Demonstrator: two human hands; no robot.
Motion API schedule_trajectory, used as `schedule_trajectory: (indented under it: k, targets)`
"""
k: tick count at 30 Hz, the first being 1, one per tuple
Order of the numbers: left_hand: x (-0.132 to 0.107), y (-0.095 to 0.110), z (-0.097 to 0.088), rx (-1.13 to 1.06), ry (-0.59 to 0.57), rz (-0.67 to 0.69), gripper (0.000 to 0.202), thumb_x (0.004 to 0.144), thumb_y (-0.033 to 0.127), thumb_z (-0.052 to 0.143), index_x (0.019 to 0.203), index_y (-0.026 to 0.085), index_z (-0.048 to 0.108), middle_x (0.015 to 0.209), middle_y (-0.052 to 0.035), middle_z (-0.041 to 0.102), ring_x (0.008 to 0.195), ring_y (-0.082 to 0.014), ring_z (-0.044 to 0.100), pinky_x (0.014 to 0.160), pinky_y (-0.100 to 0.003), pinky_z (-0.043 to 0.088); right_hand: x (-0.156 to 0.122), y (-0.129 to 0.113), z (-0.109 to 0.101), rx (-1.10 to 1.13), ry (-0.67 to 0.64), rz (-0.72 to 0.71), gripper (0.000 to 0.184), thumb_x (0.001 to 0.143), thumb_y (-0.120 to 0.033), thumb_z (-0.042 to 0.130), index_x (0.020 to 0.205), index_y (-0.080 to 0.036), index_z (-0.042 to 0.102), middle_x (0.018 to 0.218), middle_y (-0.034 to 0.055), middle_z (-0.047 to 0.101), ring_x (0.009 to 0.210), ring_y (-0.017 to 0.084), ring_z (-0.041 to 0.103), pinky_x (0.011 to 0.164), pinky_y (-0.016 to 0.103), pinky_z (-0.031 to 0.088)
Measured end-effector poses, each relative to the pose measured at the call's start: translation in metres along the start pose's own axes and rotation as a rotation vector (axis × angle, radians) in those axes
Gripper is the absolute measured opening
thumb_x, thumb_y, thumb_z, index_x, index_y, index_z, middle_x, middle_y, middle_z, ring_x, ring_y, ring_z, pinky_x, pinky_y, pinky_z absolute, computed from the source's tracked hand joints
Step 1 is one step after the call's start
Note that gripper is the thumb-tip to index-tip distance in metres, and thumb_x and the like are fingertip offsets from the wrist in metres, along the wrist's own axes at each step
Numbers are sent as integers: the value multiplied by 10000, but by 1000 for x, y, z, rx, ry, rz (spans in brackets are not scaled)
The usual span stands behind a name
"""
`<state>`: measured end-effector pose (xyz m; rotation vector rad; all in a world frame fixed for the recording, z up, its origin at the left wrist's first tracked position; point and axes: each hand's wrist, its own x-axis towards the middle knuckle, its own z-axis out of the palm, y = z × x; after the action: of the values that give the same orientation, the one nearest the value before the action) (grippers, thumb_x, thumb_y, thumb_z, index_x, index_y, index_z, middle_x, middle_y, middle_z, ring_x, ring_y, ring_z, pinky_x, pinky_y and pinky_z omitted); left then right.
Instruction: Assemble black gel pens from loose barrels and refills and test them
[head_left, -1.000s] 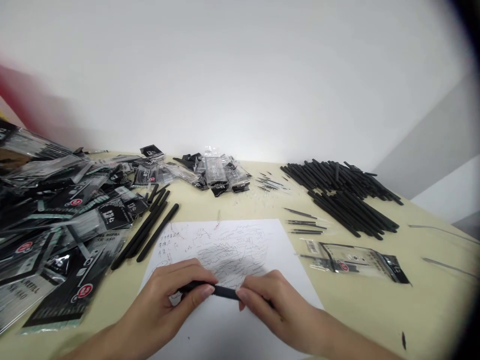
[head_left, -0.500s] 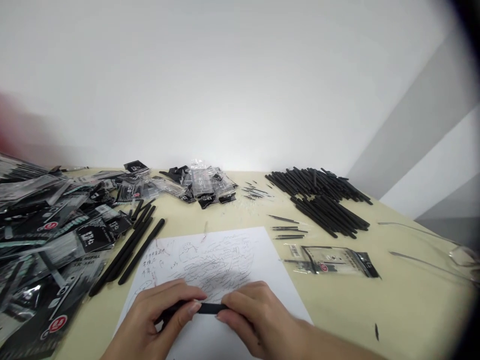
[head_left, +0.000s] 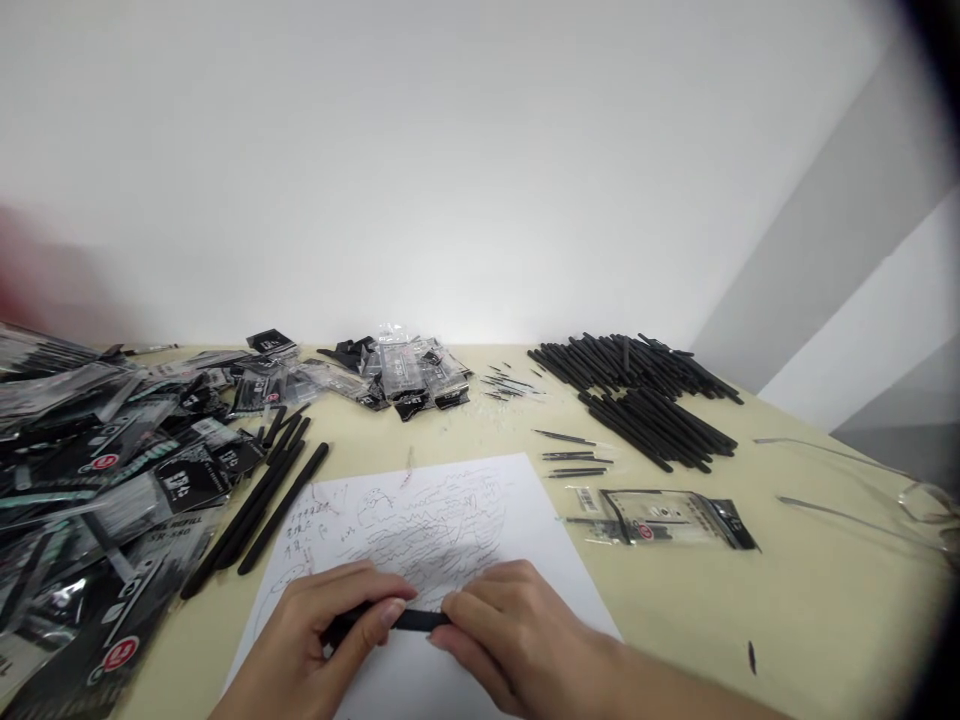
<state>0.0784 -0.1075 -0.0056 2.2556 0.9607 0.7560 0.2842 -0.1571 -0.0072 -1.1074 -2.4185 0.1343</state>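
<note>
A black pen lies level between my two hands, over the white scribbled paper. My left hand grips its left part between thumb and fingers. My right hand closes round the right end, and that end is hidden in the fingers. Only the pen's dark middle shows between the two grips. To the left of the paper, several more black pens lie slanted side by side.
Refill packets heap up on the left, with more plastic packets at the back. A pile of black pens lies at the back right, near loose refills. A refill packet and eyeglasses lie on the right.
Both hands keep the same grip on the pen. The view has shifted very slightly; nothing else has visibly moved.
</note>
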Motion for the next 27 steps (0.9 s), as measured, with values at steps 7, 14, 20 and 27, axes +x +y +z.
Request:
schedule_trajectory:
  k: [7,14,20,27]
  targets:
    - [1,-8,-4,-41,-36,-137,239,806,371,528,979,256,648,781,14,699,714,-147,657,565,-166,523,3,1,-4,-74,-56,48,320,949,-292,296,763,-177,530,601,0,576,495,129,502,507,253,342]
    - [10,-12,-13,-104,-1,-172,298,839,395,479,1062,222,574,754,3,633,446,-71,535,398,-149,441,3,16,-10,-139,-55,60,238,943,-223,315,989,-163,540,763,54,602,659,178,531,577,273,374]
    - [12,-22,-22,139,195,-129,358,861,387,439,1188,240,440,1122,-87,517,776,-157,600,437,-173,457,3,44,-28,-199,154,186,256,938,-212,323,982,-145,567,744,76,612,650,180,553,564,265,396]
    - [22,-65,-40,778,265,1,389,857,368,406,1180,162,471,1219,-125,466,1139,-307,401,921,-462,378,-13,109,-84,-404,382,665,306,911,-330,374,969,-152,616,730,66,663,468,146,547,428,243,398]
